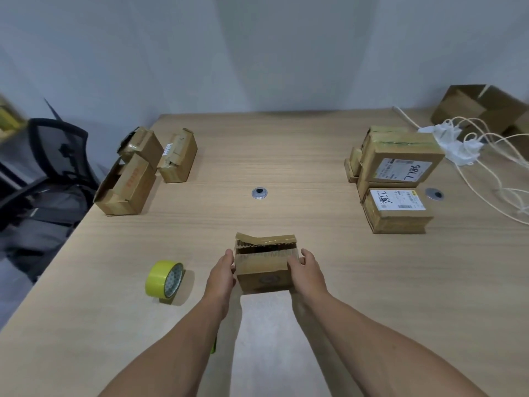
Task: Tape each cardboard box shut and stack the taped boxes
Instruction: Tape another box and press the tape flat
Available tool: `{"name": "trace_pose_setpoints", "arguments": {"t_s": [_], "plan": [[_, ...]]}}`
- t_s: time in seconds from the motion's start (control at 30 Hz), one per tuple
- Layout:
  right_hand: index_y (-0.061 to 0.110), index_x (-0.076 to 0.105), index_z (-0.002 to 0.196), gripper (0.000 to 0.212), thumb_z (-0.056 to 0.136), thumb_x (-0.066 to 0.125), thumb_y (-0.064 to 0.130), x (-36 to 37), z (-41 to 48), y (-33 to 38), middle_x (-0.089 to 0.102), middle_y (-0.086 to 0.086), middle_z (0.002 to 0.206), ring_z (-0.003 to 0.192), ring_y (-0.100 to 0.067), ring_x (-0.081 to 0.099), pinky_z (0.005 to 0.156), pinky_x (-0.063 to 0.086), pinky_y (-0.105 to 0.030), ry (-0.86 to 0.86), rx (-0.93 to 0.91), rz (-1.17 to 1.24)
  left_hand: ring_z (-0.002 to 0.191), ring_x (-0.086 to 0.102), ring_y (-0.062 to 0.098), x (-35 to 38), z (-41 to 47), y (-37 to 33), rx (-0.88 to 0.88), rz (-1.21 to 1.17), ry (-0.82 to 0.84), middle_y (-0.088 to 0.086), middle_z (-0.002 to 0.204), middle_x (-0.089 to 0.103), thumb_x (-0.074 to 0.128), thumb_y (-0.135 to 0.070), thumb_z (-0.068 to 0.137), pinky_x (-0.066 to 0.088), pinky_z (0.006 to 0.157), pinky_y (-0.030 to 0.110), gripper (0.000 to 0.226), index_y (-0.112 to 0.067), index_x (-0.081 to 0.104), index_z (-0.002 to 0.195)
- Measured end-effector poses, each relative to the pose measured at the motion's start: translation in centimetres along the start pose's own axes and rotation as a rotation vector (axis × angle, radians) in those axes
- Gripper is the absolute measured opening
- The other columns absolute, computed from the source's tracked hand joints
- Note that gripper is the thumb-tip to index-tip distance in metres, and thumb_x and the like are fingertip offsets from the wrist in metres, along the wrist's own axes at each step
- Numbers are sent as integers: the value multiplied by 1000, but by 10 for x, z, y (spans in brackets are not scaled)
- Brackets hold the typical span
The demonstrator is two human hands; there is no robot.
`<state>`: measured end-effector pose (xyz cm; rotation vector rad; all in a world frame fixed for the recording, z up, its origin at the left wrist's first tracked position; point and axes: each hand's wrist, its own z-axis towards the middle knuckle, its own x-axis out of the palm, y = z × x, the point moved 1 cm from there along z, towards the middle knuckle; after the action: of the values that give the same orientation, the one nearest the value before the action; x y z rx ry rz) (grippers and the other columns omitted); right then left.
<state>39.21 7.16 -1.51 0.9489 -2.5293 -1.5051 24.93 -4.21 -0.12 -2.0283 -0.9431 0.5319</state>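
Two bare forearms are seen entering from the 6 o'clock edge of the view. The left hand (221, 272) is pressed against the left side of a small cardboard box (264, 270), with the thumb laid over its top edge; the fingers are hidden behind the box. The right hand (307, 269) is clasped on the right side, with its fingers curled over the top corner. The box is thus held between both hands on the desk (286, 156), near its front edge. Its far flap is raised and creased, and a dark gap is visible beneath it.

Directions below are taken from the held box. A roll of yellow tape (164, 279) is stood on edge at 9 o'clock, well apart from the left hand. A metal grommet (259, 193) is set in the desk at 12 o'clock. Three open boxes (124, 186) are grouped at 10 o'clock, near the desk's left edge. At 2 o'clock, labelled boxes (400, 159) are stacked, with green tape visible on the top one. White cables (486, 156) are strewn farther right. An office chair (57, 150) is placed beyond the left edge.
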Motion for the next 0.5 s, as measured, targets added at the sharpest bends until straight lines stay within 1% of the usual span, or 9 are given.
{"name": "trace_pose_setpoints", "arguments": {"t_s": [0.03,0.1,0.17,0.23,0.3,0.33,0.37,0.43,0.5], "plan": [[21,31,155,56,103,45,35,-1,-1,-1,47,-3,146,129,-24,48,101,41,-36,-12,6,21,125,54,19,-3,1,1,-3,-7,-7,1,140,57,36,-48,106,39,110,39,49,-19,54,141],[18,42,146,45,103,44,32,-5,-5,-6,51,-3,138,121,-23,51,93,41,-34,-58,26,16,133,48,21,-8,3,3,-2,-10,-19,-1,148,49,36,-48,106,38,109,38,55,-15,43,150],[10,53,121,29,101,42,28,-11,-7,-12,58,-8,122,102,-24,57,77,43,-33,-99,68,-72,130,48,20,-12,1,5,12,-16,-29,0,146,49,35,-46,107,38,107,38,54,-13,42,149],[6,55,103,23,99,41,24,-12,-9,-25,63,-13,104,85,-27,58,64,40,-30,-25,159,-196,123,51,20,-15,-1,7,26,-21,-56,1,137,54,35,-44,107,39,104,37,48,-14,48,143],[7,54,91,15,92,43,17,-6,-14,-40,61,-13,83,69,-27,53,62,38,-29,129,289,-157,115,55,22,-19,-3,9,32,-12,-84,4,124,59,36,-43,107,41,96,37,36,-17,56,123],[8,54,87,12,88,43,14,-1,-18,-44,57,-13,75,63,-26,51,61,38,-31,197,345,-112,108,57,23,-22,-6,10,35,-4,-99,6,116,61,36,-41,107,42,92,37,32,-18,59,111],[9,54,86,11,88,44,13,5,-23,-44,55,-12,71,60,-25,50,60,39,-31,247,367,-93,100,58,24,-26,-8,12,37,8,-111,6,108,62,37,-40,107,41,87,37,31,-19,60,104],[9,55,90,10,90,47,16,22,-27,-37,55,-10,71,60,-23,51,58,40,-29,325,340,-103,87,55,22,-35,-13,16,37,27,-121,5,94,62,39,-36,106,41,79,34,30,-17,61,103],[8,59,95,17,92,49,22,44,-29,-28,55,-10,74,65,-24,50,61,39,-32,379,292,-104,81,54,21,-48,-19,21,22,42,-138,4,86,61,40,-33,106,40,71,33,29,-15,62,104]]}}
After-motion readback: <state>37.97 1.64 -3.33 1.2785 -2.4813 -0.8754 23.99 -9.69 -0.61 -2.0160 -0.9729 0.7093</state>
